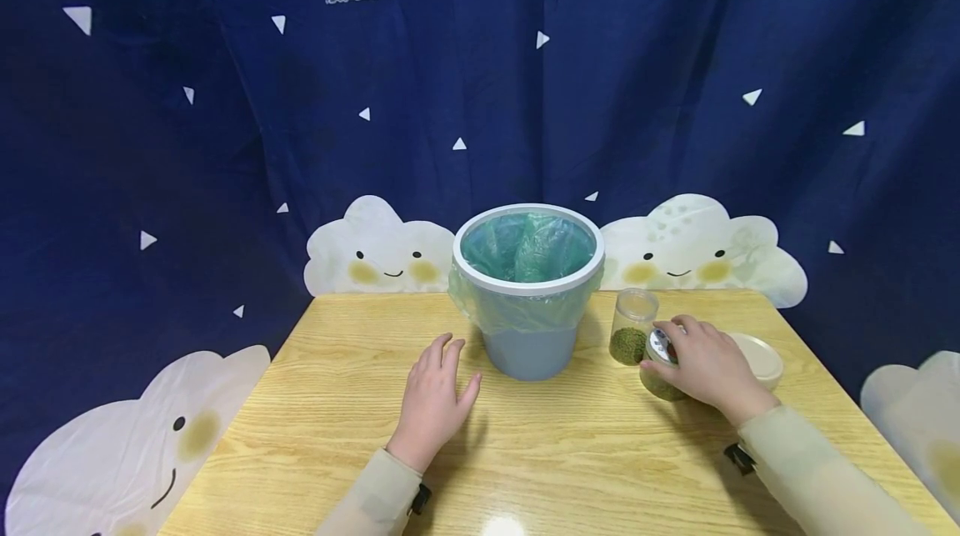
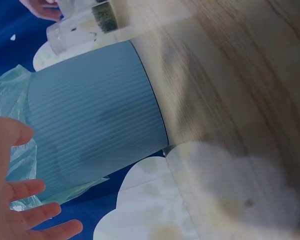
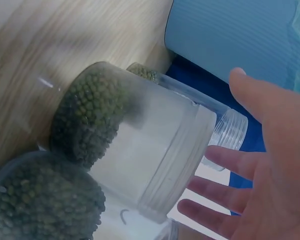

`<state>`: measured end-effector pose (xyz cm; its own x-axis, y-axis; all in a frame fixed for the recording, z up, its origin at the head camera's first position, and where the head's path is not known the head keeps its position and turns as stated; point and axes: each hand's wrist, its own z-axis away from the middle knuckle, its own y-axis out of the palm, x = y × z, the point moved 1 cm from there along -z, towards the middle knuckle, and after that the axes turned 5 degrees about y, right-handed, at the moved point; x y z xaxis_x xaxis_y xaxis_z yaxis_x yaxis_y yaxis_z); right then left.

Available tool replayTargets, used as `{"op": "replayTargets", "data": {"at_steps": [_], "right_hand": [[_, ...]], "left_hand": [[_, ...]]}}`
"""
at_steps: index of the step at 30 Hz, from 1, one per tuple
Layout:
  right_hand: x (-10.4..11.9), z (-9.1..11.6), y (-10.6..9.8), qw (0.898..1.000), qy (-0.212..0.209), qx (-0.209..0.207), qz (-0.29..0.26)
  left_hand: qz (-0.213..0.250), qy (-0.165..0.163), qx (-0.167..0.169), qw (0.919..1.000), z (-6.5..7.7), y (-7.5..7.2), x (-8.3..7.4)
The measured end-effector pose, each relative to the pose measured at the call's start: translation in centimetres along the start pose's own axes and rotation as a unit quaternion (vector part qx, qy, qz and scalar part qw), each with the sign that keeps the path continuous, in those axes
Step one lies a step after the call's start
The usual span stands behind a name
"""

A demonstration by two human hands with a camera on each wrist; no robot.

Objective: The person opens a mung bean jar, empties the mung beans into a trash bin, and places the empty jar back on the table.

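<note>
My right hand (image 1: pixel 703 359) reaches over the top of a clear jar (image 3: pixel 140 135) partly filled with green beans (image 3: pixel 92 110). In the right wrist view its fingers are stretched out at the jar's pale ribbed top, and the thumb stands apart from it; contact is hard to tell. A slimmer clear jar (image 1: pixel 632 323), also with green beans at the bottom, stands just left of it. My left hand (image 1: pixel 435 403) hovers above the table in front of and left of a blue bin (image 1: pixel 528 351), fingers spread, holding nothing.
A green plastic bag (image 1: pixel 525 244) lines the bin, folded over beneath its white rim (image 1: pixel 517 288). Right of the jars, partly behind my right hand, is another container with a cream lid (image 1: pixel 759 359). All stand on a wooden table (image 1: pixel 360 361) before a dark blue curtain (image 1: pixel 420 86).
</note>
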<state>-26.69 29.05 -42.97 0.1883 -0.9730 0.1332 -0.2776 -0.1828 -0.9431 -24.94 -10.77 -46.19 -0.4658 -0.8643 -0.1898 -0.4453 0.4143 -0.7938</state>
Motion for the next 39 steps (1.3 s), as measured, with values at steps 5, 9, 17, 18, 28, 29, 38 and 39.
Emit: {"op": "replayTargets", "data": {"at_steps": [5, 9, 17, 18, 28, 29, 38, 39], "right_hand": [[-0.3, -0.5, 0.0, 1.000, -0.005, 0.020, 0.010], [-0.4, -0.9, -0.2, 0.999, -0.007, 0.030, 0.014], [-0.7, -1.6, -0.2, 0.998, -0.004, 0.053, 0.023], [-0.7, -1.7, -0.1, 0.998, -0.002, 0.058, 0.024], [-1.1, -2.5, 0.6, 0.991, 0.019, 0.128, 0.036], [-1.1, -2.6, 0.7, 0.991, 0.020, 0.131, 0.036], [-1.3, -3.0, 1.3, 0.990, 0.016, 0.136, 0.043], [-1.3, -3.0, 1.2, 0.989, 0.016, 0.137, 0.042]], "left_hand": [[-0.002, 0.001, 0.002, 1.0000, 0.0, 0.1, 0.1], [-0.002, 0.003, 0.001, 1.0000, 0.0, 0.1, 0.1], [0.000, 0.001, 0.004, 1.0000, 0.1, 0.3, 0.2], [-0.001, 0.001, 0.004, 1.0000, 0.1, 0.3, 0.2], [-0.006, 0.008, -0.004, 0.9999, 0.2, 0.3, 0.3], [-0.005, 0.009, -0.004, 0.9999, 0.2, 0.4, 0.3], [-0.009, 0.008, 0.002, 0.9999, 0.3, 0.5, 0.4], [-0.009, 0.008, 0.002, 0.9999, 0.3, 0.5, 0.4]]}}
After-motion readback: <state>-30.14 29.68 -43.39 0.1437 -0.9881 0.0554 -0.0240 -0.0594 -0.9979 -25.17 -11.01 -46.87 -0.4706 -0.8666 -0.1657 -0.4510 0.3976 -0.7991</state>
